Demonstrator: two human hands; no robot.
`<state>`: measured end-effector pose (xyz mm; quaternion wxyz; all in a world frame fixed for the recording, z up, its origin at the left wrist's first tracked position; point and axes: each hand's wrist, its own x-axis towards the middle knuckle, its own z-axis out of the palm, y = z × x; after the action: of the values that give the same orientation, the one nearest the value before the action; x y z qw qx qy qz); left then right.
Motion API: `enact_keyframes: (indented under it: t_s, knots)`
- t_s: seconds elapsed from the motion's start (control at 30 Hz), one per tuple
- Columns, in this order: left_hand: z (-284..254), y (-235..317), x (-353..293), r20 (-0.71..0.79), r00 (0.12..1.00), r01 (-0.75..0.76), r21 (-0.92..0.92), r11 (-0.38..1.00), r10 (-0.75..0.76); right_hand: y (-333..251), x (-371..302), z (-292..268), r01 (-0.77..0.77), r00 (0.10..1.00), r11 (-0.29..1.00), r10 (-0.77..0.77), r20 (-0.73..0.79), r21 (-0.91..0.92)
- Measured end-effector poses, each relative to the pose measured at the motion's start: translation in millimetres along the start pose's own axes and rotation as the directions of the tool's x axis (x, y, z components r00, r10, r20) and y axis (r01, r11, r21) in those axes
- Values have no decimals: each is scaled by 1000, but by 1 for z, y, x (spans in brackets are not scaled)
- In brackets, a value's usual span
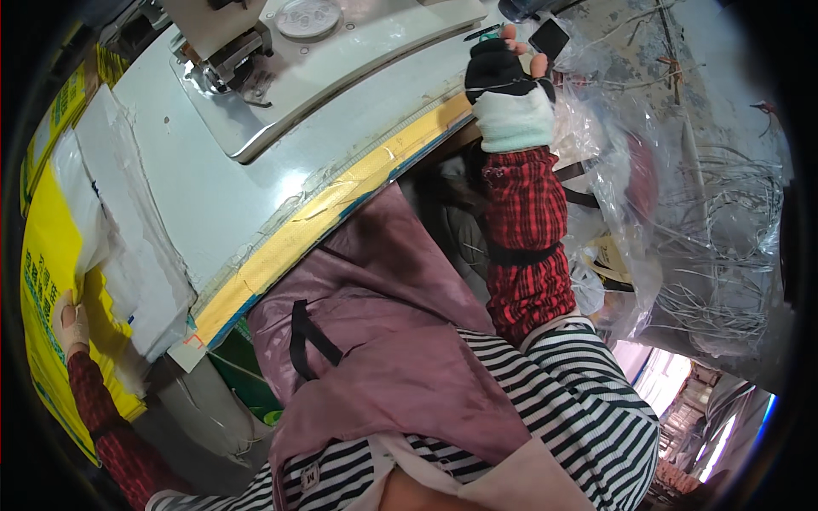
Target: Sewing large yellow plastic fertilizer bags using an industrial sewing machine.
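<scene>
At the far left, my left hand [70, 325] is at a yellow printed plastic sack [51, 255], closed over its crumpled edge, with some fingers hidden. My right hand [509, 72] wears a black glove with bare fingertips and a pale cuff. It is at the far right end of the table edge, with its fingers curled. A small teal-and-black item [490, 36] shows just beyond those fingers; whether they hold it I cannot tell. Beside the fingertips lies a dark, flat, square-cornered object [549, 39].
A sewing machine [226, 64] stands on the white table [170, 136], whose front edge carries yellow tape [341, 204]. White sheeting [128, 221] hangs over the table's left side. Clear plastic bags [613, 162] and tangled pale strands [724, 272] lie at right. Mauve cloth [383, 341] covers my lap.
</scene>
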<state>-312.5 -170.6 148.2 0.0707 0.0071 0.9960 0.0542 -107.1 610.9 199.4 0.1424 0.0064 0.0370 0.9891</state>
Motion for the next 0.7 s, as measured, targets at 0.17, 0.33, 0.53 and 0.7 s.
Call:
enact_keyframes:
  t_s: [0.17, 0.33, 0.53, 0.7]
  knots:
    - [12, 26, -4, -232, 890, -331, 263, 906, 392, -7, 12, 8, 19, 1000, 999, -18, 19, -26]
    - [56, 206, -40, -339, 743, -479, 332, 813, 577, 15, 31, 29, -89, 993, 996, 89, 77, 2]
    - [18, 400, -154, 60, 786, -609, 245, 754, 615, 42, 38, 53, 56, 998, 997, -58, 33, 50]
    - [4, 522, -274, -585, 291, -946, -292, 138, 757, 58, 42, 54, 206, 978, 978, -206, 45, -13]
